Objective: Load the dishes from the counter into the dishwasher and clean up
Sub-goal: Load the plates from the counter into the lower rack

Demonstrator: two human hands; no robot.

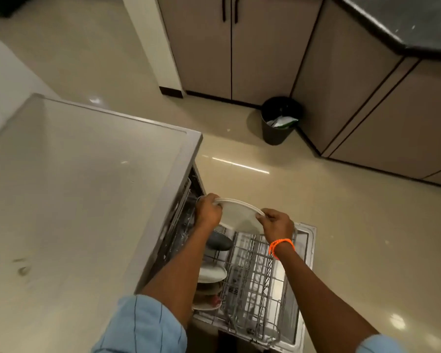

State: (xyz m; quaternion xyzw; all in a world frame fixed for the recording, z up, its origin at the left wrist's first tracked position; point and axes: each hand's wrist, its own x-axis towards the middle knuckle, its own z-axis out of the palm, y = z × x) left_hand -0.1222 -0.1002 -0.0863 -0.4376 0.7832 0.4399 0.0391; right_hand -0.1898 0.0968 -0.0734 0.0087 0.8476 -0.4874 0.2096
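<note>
A white plate [236, 215] hangs over the pulled-out lower rack [250, 284] of the open dishwasher. My left hand [208, 211] grips its left rim and my right hand [278, 224], with an orange band on the wrist, pinches its right rim. In the rack's left side stand a dark grey dish [220, 242] and several pale plates [211, 273], partly hidden by my left arm.
The pale counter [74, 200] fills the left half, right above the dishwasher. The dishwasher door [309, 250] lies open on the beige floor. A black bin [278, 121] stands by the brown cabinets [239, 47] at the back.
</note>
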